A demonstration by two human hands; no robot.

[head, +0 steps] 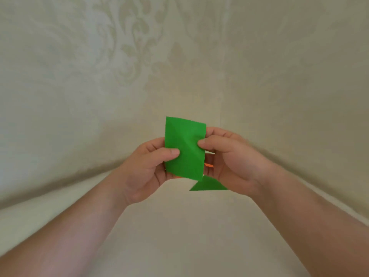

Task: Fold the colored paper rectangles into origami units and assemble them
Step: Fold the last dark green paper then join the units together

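So, paper: creased green paper rectangle (184,147) upright, long axis vertical
left hand (148,166): pinching lower-left edge
right hand (229,156): pinching right edge, higher

A home interior is suggested, most likely a living room or bedroom. Two walls (79,56) are covered in pale cream wallpaper printed with a faint damask leaf pattern, and a corner (220,108) is formed where they meet. Below the walls, a plain cream surface (179,236) is seen, its material not told. No workshop or office fittings are shown.
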